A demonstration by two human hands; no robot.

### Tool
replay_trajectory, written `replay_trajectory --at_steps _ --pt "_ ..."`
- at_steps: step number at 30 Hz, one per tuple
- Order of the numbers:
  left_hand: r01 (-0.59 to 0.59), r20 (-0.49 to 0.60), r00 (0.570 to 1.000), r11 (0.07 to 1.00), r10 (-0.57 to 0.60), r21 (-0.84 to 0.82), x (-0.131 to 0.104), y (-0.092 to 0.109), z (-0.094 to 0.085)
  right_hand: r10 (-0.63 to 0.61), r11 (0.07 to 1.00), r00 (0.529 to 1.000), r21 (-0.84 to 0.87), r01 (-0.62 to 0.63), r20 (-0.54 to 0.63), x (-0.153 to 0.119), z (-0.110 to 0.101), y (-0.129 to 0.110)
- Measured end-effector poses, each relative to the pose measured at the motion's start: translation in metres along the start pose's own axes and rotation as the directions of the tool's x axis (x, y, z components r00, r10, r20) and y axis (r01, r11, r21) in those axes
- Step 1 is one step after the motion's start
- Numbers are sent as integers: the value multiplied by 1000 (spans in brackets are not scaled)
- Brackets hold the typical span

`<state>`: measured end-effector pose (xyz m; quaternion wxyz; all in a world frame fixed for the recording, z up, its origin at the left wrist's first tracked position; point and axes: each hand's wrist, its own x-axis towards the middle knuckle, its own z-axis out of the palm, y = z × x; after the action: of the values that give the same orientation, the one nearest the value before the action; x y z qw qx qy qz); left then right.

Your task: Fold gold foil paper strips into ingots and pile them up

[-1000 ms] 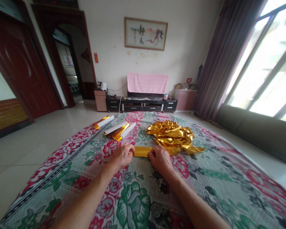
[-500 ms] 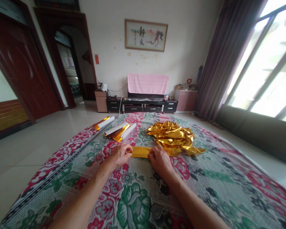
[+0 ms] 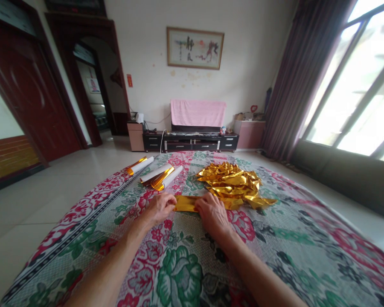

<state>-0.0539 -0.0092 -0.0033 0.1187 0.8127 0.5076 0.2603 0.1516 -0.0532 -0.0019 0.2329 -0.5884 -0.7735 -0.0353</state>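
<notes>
A flat gold foil strip (image 3: 186, 203) lies crosswise on the flowered cloth between my hands. My left hand (image 3: 162, 205) pinches its left end with the fingers closed. My right hand (image 3: 213, 212) grips the strip further right, fingers bent down over it; the fingertips are partly hidden. Right of that hand the strip runs on to the lower edge of a crumpled heap of gold foil (image 3: 233, 179). Behind my left hand lie white-backed gold foil rolls (image 3: 161, 176), and one more roll (image 3: 141, 165) rests further left.
The flowered cloth (image 3: 115, 238) covers the surface under my hands. Beyond its far edge stands a low black cabinet (image 3: 192, 141) with a pink cloth (image 3: 198, 112) above it. A curtain (image 3: 286, 85) and window are at the right, a red door (image 3: 28, 89) at the left.
My right hand has shifted slightly left along the strip, its fingers now lying more over it. My left hand has hardly moved; the heap and rolls are unchanged.
</notes>
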Motion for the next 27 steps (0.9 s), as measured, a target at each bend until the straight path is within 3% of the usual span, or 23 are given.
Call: replay_trajectory --at_steps 6,10,16,27 --pt "-24 22 1000 999 23 39 0 1 0 -121 991 989 61 116 80 4 0 2" --pt "-1 8 1000 998 1 66 0 3 0 -68 990 997 127 63 38 2 3 2" --pt "12 8 1000 1000 -12 16 0 -1 1 75 996 996 53 -72 -54 0 9 -8" --pt "11 -11 1000 999 -10 49 5 -13 5 123 991 992 65 -121 -38 1 10 -10"
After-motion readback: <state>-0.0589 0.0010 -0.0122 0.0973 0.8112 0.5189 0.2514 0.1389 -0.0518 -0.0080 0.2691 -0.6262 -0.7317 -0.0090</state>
